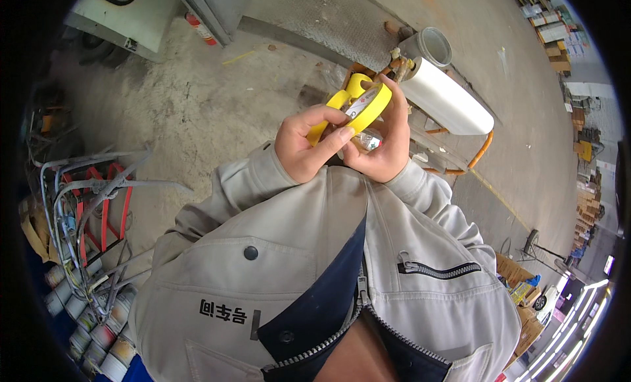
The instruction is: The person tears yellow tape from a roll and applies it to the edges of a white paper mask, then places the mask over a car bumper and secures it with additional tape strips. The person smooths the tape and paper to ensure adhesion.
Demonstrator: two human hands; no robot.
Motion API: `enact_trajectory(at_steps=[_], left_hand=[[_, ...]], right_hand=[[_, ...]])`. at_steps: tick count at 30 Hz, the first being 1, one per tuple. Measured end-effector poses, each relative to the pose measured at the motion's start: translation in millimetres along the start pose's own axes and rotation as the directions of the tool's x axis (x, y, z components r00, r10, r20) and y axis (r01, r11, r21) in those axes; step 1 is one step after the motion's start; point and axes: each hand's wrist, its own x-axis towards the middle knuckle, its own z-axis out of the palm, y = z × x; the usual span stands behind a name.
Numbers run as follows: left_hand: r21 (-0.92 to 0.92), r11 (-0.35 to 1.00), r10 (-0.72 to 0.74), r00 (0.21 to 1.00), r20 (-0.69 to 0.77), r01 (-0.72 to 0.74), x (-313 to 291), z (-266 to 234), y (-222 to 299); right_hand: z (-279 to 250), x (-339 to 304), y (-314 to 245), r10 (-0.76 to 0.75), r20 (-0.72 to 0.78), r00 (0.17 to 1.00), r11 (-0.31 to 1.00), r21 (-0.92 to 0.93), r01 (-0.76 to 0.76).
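In front of my chest, my two hands hold a roll of yellow tape [373, 112] tilted up, its pale printed core facing left. My right hand [392, 145] grips it with the fingers along its far right edge. Curled inward, my left hand [303, 144] brings its thumb against the roll's near edge. A second yellow tape roll [318, 132] shows at the left fingers, partly hidden by them. More yellow tape [357, 84] appears just beyond; whether it is held or lies behind is unclear. Below the rolls, a clear plastic thing [369, 142] with a label is partly covered by my right hand.
Beyond my hands, a large white roll [447, 96] lies on an orange-framed cart [483, 151], beside a grey bucket [435, 47]. Blue and red metal frames [98, 198] and paint cans [115, 323] stand at left. A red fire extinguisher [199, 28] is farther off.
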Motion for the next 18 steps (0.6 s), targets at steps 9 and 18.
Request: enact_trajectory(at_steps=[9, 18], left_hand=[[-0.15, 0.987, 0.056, 0.998, 0.033, -0.051, 15, 14, -16], [-0.22, 0.973, -0.062, 0.997, 0.038, 0.069, 45, 63, -43]], right_hand=[[-10, -7, -3, 0.001, -0.05, 0.999, 0.997, -0.075, -0.005], [-55, -29, 11, -0.16, -0.201, 0.966, 0.927, -0.366, 0.077]])
